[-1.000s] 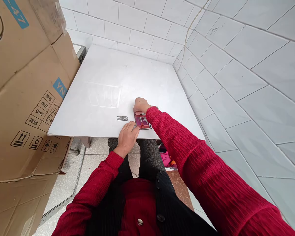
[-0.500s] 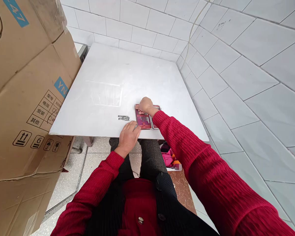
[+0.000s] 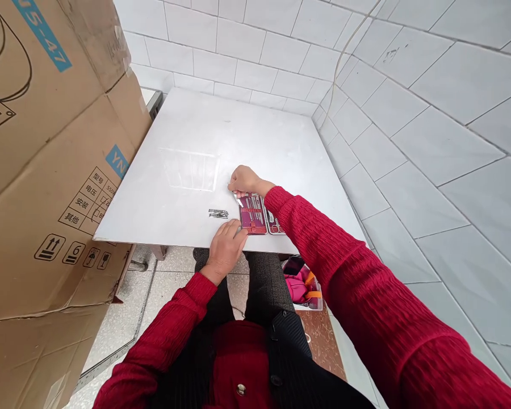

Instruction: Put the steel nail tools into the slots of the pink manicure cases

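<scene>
An open manicure case (image 3: 253,228) with a dark red lining lies near the table's front edge, several slim metal tools in its slots. My right hand (image 3: 243,180) is above its far left corner, fingers pinched on a small silver tool (image 3: 238,199) that slants down toward the case; its exact kind is unclear. At the case's near left corner, my left hand (image 3: 225,250) has its fingertips against the case edge, seemingly holding it in place. Left of the case, silver nail clippers (image 3: 218,213) lie side by side on the table.
The white table (image 3: 196,125) meets tiled walls (image 3: 247,54) at the back and right. A tall cardboard box (image 3: 55,170) stands along the left side. Below the table on the right is a bin (image 3: 309,304) with pink and orange things. A cable (image 3: 336,68) hangs in the corner.
My right hand has moved left from over the case and now has a small silver tool sticking out of its fingers. My left hand stays by the case corner. The view has shifted slightly.
</scene>
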`<state>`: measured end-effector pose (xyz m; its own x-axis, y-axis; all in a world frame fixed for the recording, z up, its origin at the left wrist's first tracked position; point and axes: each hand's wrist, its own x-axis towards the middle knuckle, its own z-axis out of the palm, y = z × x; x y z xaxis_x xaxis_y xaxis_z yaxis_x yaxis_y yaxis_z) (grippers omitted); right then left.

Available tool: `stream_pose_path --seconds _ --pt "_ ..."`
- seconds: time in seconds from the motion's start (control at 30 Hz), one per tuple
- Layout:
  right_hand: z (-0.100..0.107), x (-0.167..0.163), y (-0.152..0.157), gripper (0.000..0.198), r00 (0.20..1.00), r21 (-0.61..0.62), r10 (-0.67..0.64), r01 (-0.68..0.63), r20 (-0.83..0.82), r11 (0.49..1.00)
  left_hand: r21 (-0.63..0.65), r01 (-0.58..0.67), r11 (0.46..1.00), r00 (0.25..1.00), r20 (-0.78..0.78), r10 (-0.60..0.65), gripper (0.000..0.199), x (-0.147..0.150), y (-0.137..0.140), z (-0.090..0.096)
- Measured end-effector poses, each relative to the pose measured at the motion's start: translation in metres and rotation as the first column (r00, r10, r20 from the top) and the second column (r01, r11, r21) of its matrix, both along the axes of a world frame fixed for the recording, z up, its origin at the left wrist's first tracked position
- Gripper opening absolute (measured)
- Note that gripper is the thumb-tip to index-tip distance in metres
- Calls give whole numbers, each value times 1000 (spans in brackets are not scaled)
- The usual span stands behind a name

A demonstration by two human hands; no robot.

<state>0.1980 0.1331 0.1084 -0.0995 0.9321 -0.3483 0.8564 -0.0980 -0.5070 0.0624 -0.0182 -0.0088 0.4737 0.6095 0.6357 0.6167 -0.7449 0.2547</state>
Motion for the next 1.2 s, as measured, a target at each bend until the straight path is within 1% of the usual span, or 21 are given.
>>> stream_pose_path --seconds 0.03,0.1,0.17,0.23,0.33,0.43,0.5,0.6,0.7,0.77,0.83,0.9,0.97,1.03,1.13,1.2 --pt "1 -8 1 21 995 -17 85 -84 54 996 5 -1 1000 1000 0 1 11 0 0 0" --pt "1 -24 2 13 954 -50 248 -243 168 969 12 -3 1000 1000 1 3 11 0 0 -2" --pt "1 -36 1 6 902 -86 355 -344 244 935 8 -6 1000 1000 5 6 12 0 1 -4" --pt "1 -44 -1 5 873 -104 415 -402 256 910 4 -7 1000 1000 6 7 12 1 1 -5" --pt "2 -42 -4 9 874 -77 439 -433 206 898 6 -6 1000 1000 5 6 12 1 1 -5" --pt "7 -26 -7 13 903 -2 389 -395 185 919 -13 -4 1000 1000 -1 4 13 0 1 -4" --pt "11 -9 -12 14 934 29 300 -311 196 950 -26 0 1000 1000 -3 0 14 0 0 -3" --pt "17 16 -27 18 957 13 119 -127 264 992 -34 4 999 1000 0 -4 16 -1 1 -2" --pt "17 33 -46 24 951 -3 -8 9 310 1000 -32 9 999 1000 -8 -10 17 -1 1 -1" --pt "14 37 -57 25 950 -12 -56 63 308 998 -21 9 1000 1000 -11 -10 18 -1 1 0" --pt "8 36 -63 26 946 -8 -81 88 314 996 -13 8 1000 1000 -8 -8 18 0 1 1" --pt "1 33 -65 25 933 27 -93 89 349 996 -21 12 1000 1000 2 -12 18 0 2 1" --pt "-5 29 -64 20 911 74 -107 84 399 994 -37 17 999 1000 14 -16 18 0 2 0" --pt "-9 24 -61 14 890 96 -113 78 441 992 -44 19 999 1000 20 -18 18 0 2 -1" --pt "-10 18 -55 4 879 65 -98 76 466 995 -40 15 999 1000 15 -15 18 0 2 -2" --pt "-9 15 -51 5 884 25 -96 95 458 995 -39 16 999 1000 11 -16 18 0 2 -2"
